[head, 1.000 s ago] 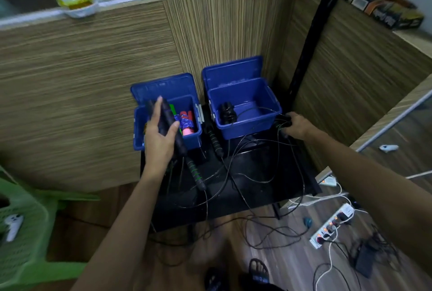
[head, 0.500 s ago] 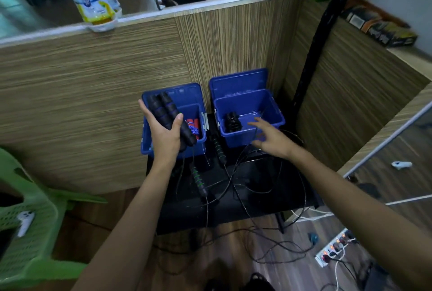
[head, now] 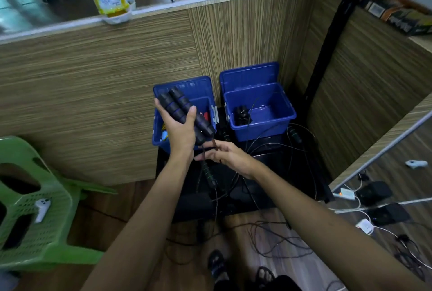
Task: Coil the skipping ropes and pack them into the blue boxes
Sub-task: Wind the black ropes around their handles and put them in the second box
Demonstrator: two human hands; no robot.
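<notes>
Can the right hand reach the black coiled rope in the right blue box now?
Probably not at once: the right hand pinches the cord under the black handles. The right blue box is open, so the black coiled rope is reachable after letting go.

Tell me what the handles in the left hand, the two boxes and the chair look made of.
Handles: seemingly matte black foam or rubber, ribbed, with blue rings. Left box and right box: glossy blue moulded plastic, with a soft sheen on the walls. Chair: green moulded plastic, its seat perforated.
</notes>
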